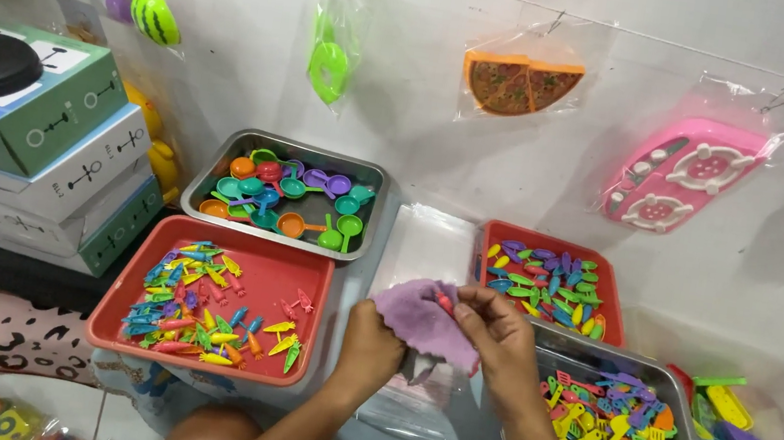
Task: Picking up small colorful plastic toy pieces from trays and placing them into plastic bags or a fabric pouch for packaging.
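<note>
Our right hand (496,327) pinches a small red piece (445,303) just above the purple cloth (419,319) (bunched, lying leftward), which our left hand (371,343) grips.

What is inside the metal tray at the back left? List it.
The metal tray holds small toy pans and ladles in orange, teal, green, purple and red. Whatever lies beneath the pile is covered.

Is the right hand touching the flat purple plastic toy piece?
Touching. The head view shows the right hand pinching the top edge of the flat purple plastic toy piece, with the left hand gripping its lower left side.
</note>
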